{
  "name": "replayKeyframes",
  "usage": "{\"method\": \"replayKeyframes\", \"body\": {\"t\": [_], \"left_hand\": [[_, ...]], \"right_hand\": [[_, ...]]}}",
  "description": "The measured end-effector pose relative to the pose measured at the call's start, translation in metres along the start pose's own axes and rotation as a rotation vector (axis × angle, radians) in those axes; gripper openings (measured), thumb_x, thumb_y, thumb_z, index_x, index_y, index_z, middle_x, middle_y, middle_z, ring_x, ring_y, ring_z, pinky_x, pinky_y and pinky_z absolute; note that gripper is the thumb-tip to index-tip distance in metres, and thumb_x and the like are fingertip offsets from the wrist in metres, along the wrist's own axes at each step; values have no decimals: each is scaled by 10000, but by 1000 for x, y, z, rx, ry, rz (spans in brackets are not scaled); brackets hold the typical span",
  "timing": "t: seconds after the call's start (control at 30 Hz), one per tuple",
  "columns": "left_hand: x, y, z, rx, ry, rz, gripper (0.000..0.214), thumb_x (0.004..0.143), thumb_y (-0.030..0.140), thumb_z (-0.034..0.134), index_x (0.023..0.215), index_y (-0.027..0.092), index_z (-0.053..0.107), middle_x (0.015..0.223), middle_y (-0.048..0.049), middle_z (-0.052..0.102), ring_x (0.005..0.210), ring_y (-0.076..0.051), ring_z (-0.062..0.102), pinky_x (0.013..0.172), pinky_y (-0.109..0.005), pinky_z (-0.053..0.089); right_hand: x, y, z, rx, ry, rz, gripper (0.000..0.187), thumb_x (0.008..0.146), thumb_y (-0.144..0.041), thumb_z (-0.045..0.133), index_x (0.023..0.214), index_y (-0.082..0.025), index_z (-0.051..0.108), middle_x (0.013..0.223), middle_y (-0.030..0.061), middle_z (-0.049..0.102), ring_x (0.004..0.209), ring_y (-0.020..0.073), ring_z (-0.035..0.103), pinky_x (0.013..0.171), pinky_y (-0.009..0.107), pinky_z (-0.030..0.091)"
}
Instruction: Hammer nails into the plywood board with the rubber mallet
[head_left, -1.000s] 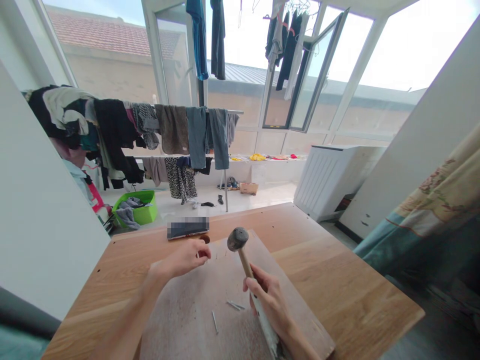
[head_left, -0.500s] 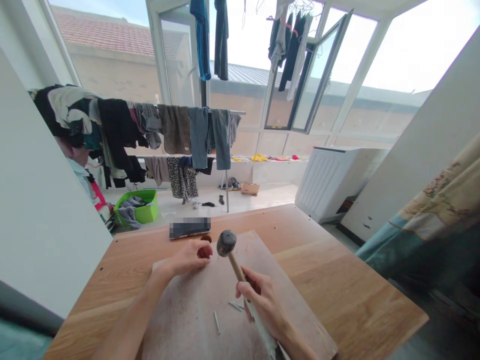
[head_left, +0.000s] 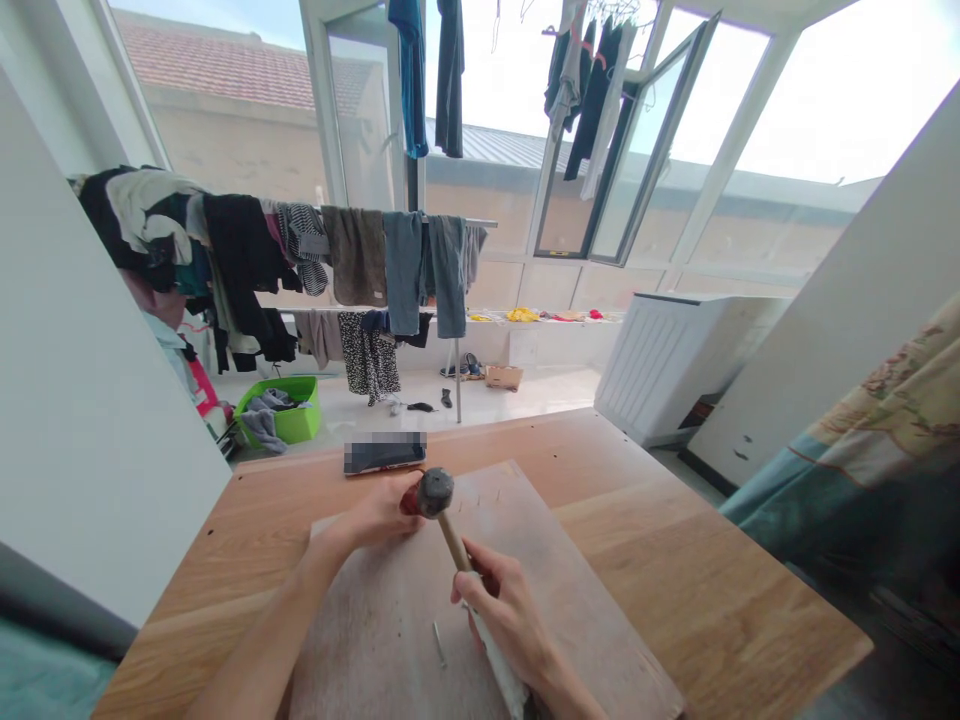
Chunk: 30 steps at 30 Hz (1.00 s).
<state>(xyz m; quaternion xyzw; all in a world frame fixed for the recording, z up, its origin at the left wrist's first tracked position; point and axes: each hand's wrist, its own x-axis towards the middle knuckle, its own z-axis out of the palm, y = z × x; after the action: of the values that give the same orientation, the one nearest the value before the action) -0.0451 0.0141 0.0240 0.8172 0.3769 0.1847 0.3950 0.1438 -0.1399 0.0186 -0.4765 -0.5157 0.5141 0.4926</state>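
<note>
My right hand [head_left: 504,605] is wrapped round the pale handle of a hammer [head_left: 435,493] with a dark, round head. The head hangs right beside the fingers of my left hand [head_left: 379,515], covering part of them. Those left fingers are curled together low over the far left part of a wooden board [head_left: 360,640]; what they pinch, if anything, is hidden. Several thin nails [head_left: 480,499] stand upright in the board's far end, to the right of the hammer head. One loose nail [head_left: 439,645] lies on the board nearer to me.
Beneath the board is a wood-grain table [head_left: 712,570]. A dark flat object [head_left: 385,458], partly pixelated, lies at its far edge. Beyond stand a laundry rack [head_left: 480,223], a green basket [head_left: 304,422] and a white appliance [head_left: 645,365]. A curtain [head_left: 817,460] hangs at the right.
The hammer has swung left and slightly down, its head now in front of my left fingertips. My right hand has shifted left, covering nails that lay beside it. My left hand stays curled.
</note>
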Motion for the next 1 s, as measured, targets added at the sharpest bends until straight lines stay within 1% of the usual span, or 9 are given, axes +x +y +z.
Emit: {"method": "replayKeyframes", "body": {"t": [0.27, 0.37, 0.47, 0.53, 0.63, 0.73, 0.8, 0.9, 1.0], "left_hand": [[-5, 14, -7, 44, -32, -11, 283, 683, 243, 618, 940, 181, 517, 809, -4, 603, 719, -171, 563, 618, -258, 423], [-12, 28, -17, 203, -41, -71, 237, 694, 276, 628, 881, 192, 508, 802, 8, 584, 697, -158, 542, 604, -255, 402], [-21, 52, -17, 355, -128, -60, 109, 701, 249, 602, 772, 196, 538, 776, 9, 580, 702, -160, 535, 590, -256, 367], [-24, 68, -7, 396, -205, -19, 80, 678, 215, 609, 744, 199, 568, 799, 0, 596, 721, -167, 547, 588, -259, 362], [-24, 84, 22, 397, -316, 89, 175, 638, 221, 673, 803, 212, 618, 870, -14, 628, 763, -188, 574, 606, -270, 382], [-21, 85, 51, 384, -383, 123, 178, 622, 216, 692, 787, 216, 624, 832, -12, 633, 697, -180, 576, 571, -273, 385], [-19, 83, 63, 363, -400, 106, 121, 622, 179, 664, 725, 208, 606, 758, -5, 616, 622, -161, 554, 519, -264, 366], [-18, 81, 63, 354, -387, 103, 95, 611, 150, 640, 681, 196, 595, 744, -12, 614, 606, -152, 542, 492, -255, 338], [-20, 81, 49, 393, -348, 68, 76, 618, 171, 637, 686, 195, 612, 752, -18, 631, 639, -164, 550, 504, -260, 317]], "right_hand": [[-1, -2, 0, 12, 33, -11, 241, 783, -270, 605, 957, -150, 722, 600, -58, 530, 396, 53, 404, 348, 148, 342], [-2, -8, -5, 60, 100, -20, 257, 781, -354, 632, 924, -150, 695, 622, -46, 554, 394, 58, 412, 341, 160, 347], [-2, -11, -13, 121, 182, -25, 293, 800, -453, 607, 791, -162, 639, 521, -67, 498, 328, 55, 388, 323, 168, 314], [-1, -12, -19, 150, 226, -31, 320, 808, -481, 596, 719, -174, 604, 430, -85, 437, 307, 59, 374, 327, 166, 299], [-1, -11, -23, 186, 262, -40, 338, 795, -506, 611, 740, -173, 618, 427, -77, 464, 306, 60, 369, 327, 172, 300], [-1, -11, -22, 213, 265, -46, 351, 774, -510, 645, 818, -162, 654, 437, -78, 475, 309, 62, 357, 323, 179, 289], [-1, -10, -21, 226, 261, -49, 357, 766, -506, 659, 854, -160, 666, 430, -84, 463, 319, 68, 357, 324, 183, 294], [-1, -9, -20, 235, 261, -49, 334, 768, -499, 666, 806, -167, 655, 456, -78, 472, 326, 66, 368, 323, 181, 297], [-2, -8, -20, 231, 265, -46, 330, 773, -497, 671, 732, -173, 627, 515, -67, 497, 316, 51, 375, 319, 179, 293]]}}
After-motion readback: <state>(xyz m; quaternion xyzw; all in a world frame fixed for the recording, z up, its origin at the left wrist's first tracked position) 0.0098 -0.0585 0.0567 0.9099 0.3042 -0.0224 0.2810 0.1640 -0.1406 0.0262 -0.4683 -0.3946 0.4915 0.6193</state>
